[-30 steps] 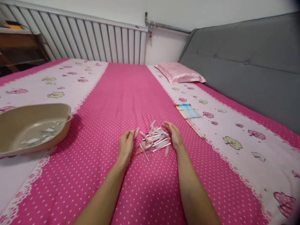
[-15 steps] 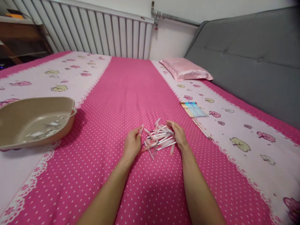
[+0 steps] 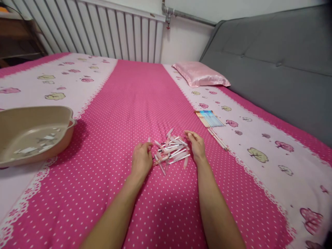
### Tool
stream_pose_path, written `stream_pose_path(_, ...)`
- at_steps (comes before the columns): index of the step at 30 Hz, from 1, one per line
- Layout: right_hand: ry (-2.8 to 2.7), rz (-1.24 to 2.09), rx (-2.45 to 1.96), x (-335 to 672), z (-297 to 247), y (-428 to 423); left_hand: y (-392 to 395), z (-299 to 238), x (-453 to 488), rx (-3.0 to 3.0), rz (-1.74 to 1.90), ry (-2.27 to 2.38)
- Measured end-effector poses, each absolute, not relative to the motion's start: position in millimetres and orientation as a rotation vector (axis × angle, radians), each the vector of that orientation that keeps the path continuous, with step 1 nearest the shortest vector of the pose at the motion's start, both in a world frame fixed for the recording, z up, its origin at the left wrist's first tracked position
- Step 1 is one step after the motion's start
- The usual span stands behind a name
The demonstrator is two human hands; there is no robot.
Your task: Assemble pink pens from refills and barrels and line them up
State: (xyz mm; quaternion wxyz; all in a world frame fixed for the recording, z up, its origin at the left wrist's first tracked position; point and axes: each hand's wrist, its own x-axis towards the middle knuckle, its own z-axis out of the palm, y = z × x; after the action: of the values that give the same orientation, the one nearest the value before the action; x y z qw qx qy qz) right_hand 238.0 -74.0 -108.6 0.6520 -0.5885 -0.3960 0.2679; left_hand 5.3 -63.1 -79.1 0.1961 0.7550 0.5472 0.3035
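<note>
A loose pile of pen parts, white refills and translucent pink pieces, lies on the pink dotted bedsheet between my hands. At its left edge is my left hand, fingers closed round a small translucent pink pen piece whose tip sticks up above them. My right hand is at the pile's right side, fingers loosely bent and pointing away from me. Nothing shows in it. Beyond the right hand, a neat row of pens in orange and blue tones lies side by side, with a few pale pens just below.
On the left stands a beige plastic basin with white scraps inside. A pink satin pillow lies at the far right, by the grey padded headboard. A white radiator lines the wall behind the bed.
The view has shifted slightly, so everything sits a little further left. My left hand has turned more palm-down around the pink piece, and my right hand has drawn slightly off the pile.
</note>
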Motion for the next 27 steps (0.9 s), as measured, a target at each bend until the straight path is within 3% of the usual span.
stream_pose_path(27,-1.309,0.564,-1.478,230,-107,-74,-73,-66,17,2.149,1.120,1.311)
